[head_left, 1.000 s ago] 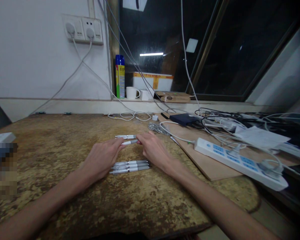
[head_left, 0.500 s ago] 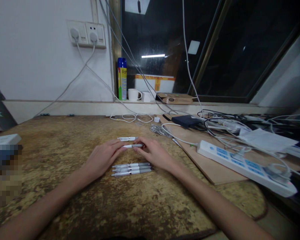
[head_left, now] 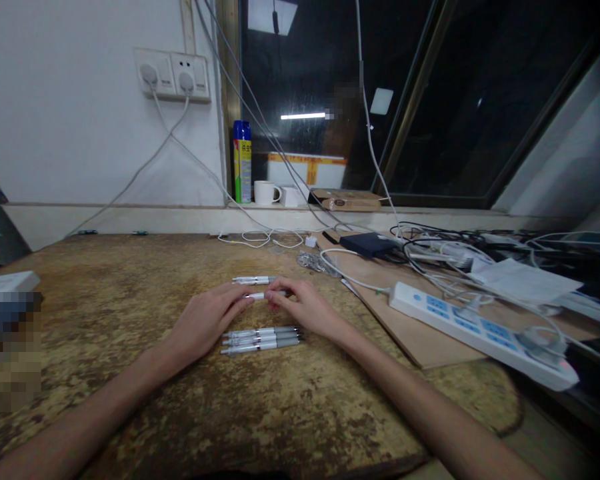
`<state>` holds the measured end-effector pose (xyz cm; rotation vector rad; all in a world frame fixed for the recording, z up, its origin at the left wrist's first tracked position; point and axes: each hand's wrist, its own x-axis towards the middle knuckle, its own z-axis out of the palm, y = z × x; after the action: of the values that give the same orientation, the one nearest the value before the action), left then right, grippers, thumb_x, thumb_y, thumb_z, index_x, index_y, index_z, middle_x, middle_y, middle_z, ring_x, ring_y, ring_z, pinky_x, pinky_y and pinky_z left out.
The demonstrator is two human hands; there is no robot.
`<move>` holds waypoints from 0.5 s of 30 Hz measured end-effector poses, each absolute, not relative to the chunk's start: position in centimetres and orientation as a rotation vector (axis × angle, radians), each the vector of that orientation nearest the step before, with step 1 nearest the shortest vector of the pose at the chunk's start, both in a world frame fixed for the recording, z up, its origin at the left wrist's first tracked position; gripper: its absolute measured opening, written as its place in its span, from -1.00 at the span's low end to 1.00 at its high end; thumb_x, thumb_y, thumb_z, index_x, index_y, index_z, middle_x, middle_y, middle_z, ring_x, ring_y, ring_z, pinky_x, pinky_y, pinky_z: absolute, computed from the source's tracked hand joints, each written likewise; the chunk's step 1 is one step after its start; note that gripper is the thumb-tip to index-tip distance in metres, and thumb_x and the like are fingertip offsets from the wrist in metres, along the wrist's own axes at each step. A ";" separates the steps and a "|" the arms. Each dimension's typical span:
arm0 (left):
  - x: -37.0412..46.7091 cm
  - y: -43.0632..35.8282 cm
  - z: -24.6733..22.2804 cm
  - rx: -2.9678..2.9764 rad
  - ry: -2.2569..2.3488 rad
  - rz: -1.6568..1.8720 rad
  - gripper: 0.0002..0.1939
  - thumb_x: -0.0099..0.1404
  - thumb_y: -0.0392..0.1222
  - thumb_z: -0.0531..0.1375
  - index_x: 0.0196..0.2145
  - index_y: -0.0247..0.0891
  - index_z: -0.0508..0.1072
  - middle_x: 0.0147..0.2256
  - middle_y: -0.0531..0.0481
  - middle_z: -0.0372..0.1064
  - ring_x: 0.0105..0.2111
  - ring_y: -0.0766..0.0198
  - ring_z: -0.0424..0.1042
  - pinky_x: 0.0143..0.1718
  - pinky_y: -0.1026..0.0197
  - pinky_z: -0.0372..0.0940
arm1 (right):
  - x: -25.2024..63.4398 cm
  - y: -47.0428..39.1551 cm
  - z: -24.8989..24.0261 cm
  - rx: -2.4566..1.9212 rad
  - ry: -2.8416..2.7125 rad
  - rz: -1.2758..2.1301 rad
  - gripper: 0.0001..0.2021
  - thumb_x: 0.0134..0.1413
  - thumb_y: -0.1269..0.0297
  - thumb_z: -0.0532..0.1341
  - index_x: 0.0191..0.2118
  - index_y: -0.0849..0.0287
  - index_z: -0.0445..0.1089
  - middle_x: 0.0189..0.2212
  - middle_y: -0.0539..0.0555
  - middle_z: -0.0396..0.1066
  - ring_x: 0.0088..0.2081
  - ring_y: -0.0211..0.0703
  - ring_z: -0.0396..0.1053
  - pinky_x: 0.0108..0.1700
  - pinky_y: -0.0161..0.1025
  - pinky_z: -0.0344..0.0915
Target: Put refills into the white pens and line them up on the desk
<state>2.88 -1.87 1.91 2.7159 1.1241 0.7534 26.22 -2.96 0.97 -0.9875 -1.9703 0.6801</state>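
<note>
Between my two hands, a white and grey pen [head_left: 258, 296] lies crosswise, its ends covered by my fingers. My left hand [head_left: 207, 317] is closed on its left end. My right hand [head_left: 300, 303] pinches the grey right end. Just beyond, another white pen [head_left: 253, 281] rests on the worn wooden table [head_left: 180, 413], its right end partly behind my right hand. Nearer to me, several similar pens [head_left: 260, 340] lie side by side in a row, grey grips to the right.
A white power strip [head_left: 480, 333] lies on a brown board [head_left: 380, 313] at the right, with tangled cables [head_left: 440, 257] behind it. A crumpled clear plastic bag [head_left: 316, 261] lies beyond my hands. A mug [head_left: 266, 192] and a spray can [head_left: 242, 162] stand on the sill.
My right fingers have closed in further over the grey end of the pen, covering more of it. The whole view has shifted slightly; the other pens stay in place.
</note>
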 end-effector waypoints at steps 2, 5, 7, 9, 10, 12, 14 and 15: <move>2.8 -1.8 1.8 2.718 1.122 0.756 -0.62 0.55 0.02 -0.02 0.08 -0.12 0.49 0.08 -0.01 0.51 0.05 0.10 0.48 0.10 0.05 0.33 | 26.2 -2.9 1.0 -0.928 -1.946 0.658 -0.85 0.24 0.23 0.27 -0.16 0.18 0.49 -0.24 0.06 0.55 -0.19 -0.16 0.48 -0.11 -0.23 0.33; 2.9 -1.9 1.9 2.714 1.109 0.774 -0.62 0.54 0.02 -0.02 0.08 -0.12 0.49 0.08 -0.01 0.51 0.05 0.11 0.49 0.10 0.07 0.33 | 26.0 -2.9 1.0 -0.906 -1.906 0.664 -0.80 0.18 0.21 0.32 -0.13 0.18 0.48 -0.19 0.07 0.54 -0.15 -0.15 0.48 -0.05 -0.21 0.34; 2.9 -2.0 2.0 2.710 1.105 0.787 -0.62 0.54 0.03 -0.02 0.08 -0.12 0.49 0.08 0.00 0.51 0.06 0.11 0.49 0.11 0.07 0.33 | 26.0 -3.0 1.0 -0.953 -1.890 0.720 -0.80 0.26 0.16 0.25 -0.17 0.18 0.49 -0.26 0.07 0.55 -0.22 -0.15 0.49 -0.11 -0.20 0.36; 3.0 -2.0 2.0 2.708 1.115 0.792 -0.61 0.54 0.03 -0.02 0.08 -0.12 0.50 0.09 -0.01 0.51 0.06 0.11 0.48 0.12 0.07 0.32 | 26.0 -2.9 1.0 -0.971 -1.889 0.760 -0.78 0.31 0.15 0.19 -0.21 0.19 0.50 -0.32 0.06 0.55 -0.27 -0.16 0.49 -0.15 -0.21 0.37; 3.0 -2.1 2.1 2.707 1.120 0.790 -0.60 0.54 0.03 -0.03 0.08 -0.13 0.50 0.09 -0.01 0.51 0.07 0.11 0.48 0.12 0.07 0.32 | 26.0 -2.9 0.9 -0.955 -1.892 0.757 -0.79 0.30 0.17 0.21 -0.21 0.19 0.50 -0.31 0.06 0.55 -0.26 -0.16 0.49 -0.14 -0.21 0.37; 3.1 -2.2 2.2 2.701 1.126 0.787 -0.60 0.54 0.03 -0.03 0.09 -0.11 0.50 0.09 0.00 0.51 0.06 0.11 0.48 0.11 0.07 0.33 | 26.1 -2.8 0.8 -0.901 -1.889 0.712 -0.85 0.22 0.23 0.29 -0.18 0.18 0.50 -0.24 0.06 0.55 -0.19 -0.15 0.49 -0.08 -0.20 0.36; 3.0 -2.2 2.2 2.696 1.119 0.794 -0.60 0.54 0.04 -0.03 0.11 -0.10 0.48 0.09 0.01 0.50 0.06 0.11 0.49 0.10 0.08 0.34 | 26.0 -2.7 0.8 -0.866 -1.875 0.670 -0.81 0.15 0.26 0.34 -0.14 0.18 0.49 -0.18 0.06 0.54 -0.12 -0.15 0.47 -0.01 -0.20 0.35; 3.0 -2.2 2.2 2.696 1.111 0.801 -0.60 0.54 0.04 -0.03 0.12 -0.10 0.48 0.10 0.02 0.50 0.06 0.12 0.49 0.10 0.08 0.34 | 26.0 -2.7 0.8 -0.868 -1.863 0.673 -0.80 0.15 0.25 0.34 -0.12 0.18 0.49 -0.18 0.06 0.54 -0.12 -0.15 0.47 -0.01 -0.20 0.35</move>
<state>3.03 -2.18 2.22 2.6957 1.1112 0.8007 26.00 -2.71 0.80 -0.8677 -1.8630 0.6727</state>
